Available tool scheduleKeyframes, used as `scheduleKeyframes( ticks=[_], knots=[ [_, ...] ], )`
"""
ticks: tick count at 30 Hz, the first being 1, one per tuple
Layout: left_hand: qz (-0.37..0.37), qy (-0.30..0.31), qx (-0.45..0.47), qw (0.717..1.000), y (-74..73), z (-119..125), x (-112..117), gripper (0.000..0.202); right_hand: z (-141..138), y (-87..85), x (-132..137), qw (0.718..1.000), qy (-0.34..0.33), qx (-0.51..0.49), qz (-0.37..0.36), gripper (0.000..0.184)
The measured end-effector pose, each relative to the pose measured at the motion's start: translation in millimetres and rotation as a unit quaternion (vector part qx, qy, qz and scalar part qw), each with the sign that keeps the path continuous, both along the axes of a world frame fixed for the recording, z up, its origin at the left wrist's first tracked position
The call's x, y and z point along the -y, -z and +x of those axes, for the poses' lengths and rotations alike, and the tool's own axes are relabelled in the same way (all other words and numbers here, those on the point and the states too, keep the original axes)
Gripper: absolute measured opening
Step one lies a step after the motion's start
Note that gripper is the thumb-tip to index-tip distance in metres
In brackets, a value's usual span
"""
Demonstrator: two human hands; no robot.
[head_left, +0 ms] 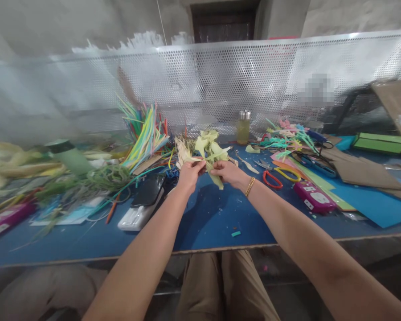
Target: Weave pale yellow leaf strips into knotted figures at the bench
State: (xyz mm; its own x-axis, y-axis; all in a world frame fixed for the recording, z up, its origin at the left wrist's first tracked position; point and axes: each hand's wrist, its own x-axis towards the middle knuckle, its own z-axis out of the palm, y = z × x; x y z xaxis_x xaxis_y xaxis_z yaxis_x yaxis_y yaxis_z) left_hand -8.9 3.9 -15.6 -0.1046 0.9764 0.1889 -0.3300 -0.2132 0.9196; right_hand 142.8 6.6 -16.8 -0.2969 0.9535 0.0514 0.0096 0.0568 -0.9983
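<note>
Above the blue table, both my hands pinch a pale green flower that looks made of corn husk [214, 154]. My left hand [193, 171] grips it low on its left side, thumb and fingers closed together. On the other side, my right hand [227, 173] holds a strip near its base, fingers curled shut. One loose end hangs below between the hands. Dry beige husks [183, 151] lie just behind my left hand. How the flower is joined inside my fingers is hidden.
Left of my arms are colourful sticks [147, 138], a phone [149, 191], a white box [135, 218] and a green tumbler [69, 158]. Rightward lie pliers with red and yellow handles [287, 173], a magenta box [314, 196] and cardboard [364, 174]. A bottle [243, 128] stands behind.
</note>
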Motion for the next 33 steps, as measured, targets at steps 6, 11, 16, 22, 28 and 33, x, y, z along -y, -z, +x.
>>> scheduleKeyframes(
  ticks=[6, 11, 16, 22, 28, 33],
  knots=[
    [0.026, -0.046, 0.07, 0.996, -2.8, -1.0, -3.4, 0.039, -0.1, -5.5, 0.3, 0.999, 0.05, 0.022, 0.004, 0.03],
    [0.039, -0.085, 0.123, 0.988, -2.9, -10.0, -10.9, 0.039, 7.0, -5.3, 3.3, 0.998, -0.036, 0.042, -0.024, 0.023],
    [0.034, -0.095, 0.154, 0.983, -5.0, -16.0, -14.6, 0.036, 5.7, -1.5, 1.4, 0.996, -0.052, 0.072, -0.006, 0.012],
    [0.056, -0.105, 0.156, 0.981, -9.3, -17.2, -13.3, 0.037, -2.4, -2.8, 2.4, 0.998, 0.002, 0.062, -0.016, 0.011],
    [0.09, -0.104, 0.136, 0.981, -8.2, -14.6, -12.8, 0.04, -2.7, -5.9, 4.6, 0.996, 0.01, 0.068, -0.053, 0.012],
    [0.061, -0.111, 0.12, 0.985, -6.3, -16.0, -14.5, 0.039, 0.6, -4.3, 1.9, 0.995, 0.029, 0.074, -0.062, 0.019]
  ],
)
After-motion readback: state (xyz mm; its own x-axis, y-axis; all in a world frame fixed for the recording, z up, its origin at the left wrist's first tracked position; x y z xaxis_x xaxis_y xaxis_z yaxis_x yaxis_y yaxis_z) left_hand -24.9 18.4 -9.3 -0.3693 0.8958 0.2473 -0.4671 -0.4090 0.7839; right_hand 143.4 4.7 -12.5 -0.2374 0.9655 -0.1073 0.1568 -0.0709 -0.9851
